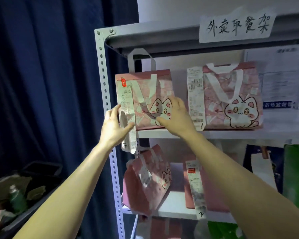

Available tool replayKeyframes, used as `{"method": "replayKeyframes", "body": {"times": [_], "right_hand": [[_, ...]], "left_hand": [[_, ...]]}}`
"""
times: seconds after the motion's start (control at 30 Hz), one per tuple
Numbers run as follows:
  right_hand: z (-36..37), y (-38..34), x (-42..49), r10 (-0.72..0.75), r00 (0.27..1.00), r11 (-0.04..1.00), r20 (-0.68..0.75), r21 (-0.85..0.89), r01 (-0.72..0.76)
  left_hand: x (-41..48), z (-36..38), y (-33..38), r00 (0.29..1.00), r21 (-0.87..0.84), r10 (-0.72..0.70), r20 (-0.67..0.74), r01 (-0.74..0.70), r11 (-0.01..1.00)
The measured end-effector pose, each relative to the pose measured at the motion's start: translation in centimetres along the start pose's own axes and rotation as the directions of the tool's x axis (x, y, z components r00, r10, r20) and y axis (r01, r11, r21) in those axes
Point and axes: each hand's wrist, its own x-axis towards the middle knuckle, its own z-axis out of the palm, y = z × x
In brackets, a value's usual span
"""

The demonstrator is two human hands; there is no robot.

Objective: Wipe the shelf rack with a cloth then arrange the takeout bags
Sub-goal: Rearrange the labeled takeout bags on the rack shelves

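Observation:
A grey metal shelf rack holds pink takeout bags printed with a cartoon cat. On the upper shelf, the left pink bag stands upright with a long receipt hanging from its front left. My left hand grips that bag's left edge, thumb over the receipt. My right hand lies flat with fingers spread on the bag's front right. A second pink bag stands to the right with its own receipt. No cloth is in view.
Two more pink bags sit on the shelf below, beside a dark blue bag and a green bag. A paper sign hangs on the top shelf. A dark blue curtain hangs left, above a dark bin of rubbish.

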Motion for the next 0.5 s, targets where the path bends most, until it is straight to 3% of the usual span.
{"method": "replayKeyframes", "body": {"times": [0.13,0.27,0.5], "right_hand": [[2.2,0.6,3.2,0.171,0.982,0.985,-0.077,0.021,-0.169],[3.9,1.6,4.8,0.361,0.932,0.929,0.040,0.075,-0.364],[4.6,1.5,2.0,0.332,0.943,0.936,-0.016,0.128,-0.327]], "left_hand": [[2.3,1.0,-1.1,0.998,-0.068,0.031,0.058,-0.027,0.997],[3.6,1.9,-1.2,0.995,-0.220,0.021,0.099,0.001,0.975],[2.3,1.8,-1.1,0.998,-0.329,0.034,0.056,-0.013,0.944]]}}
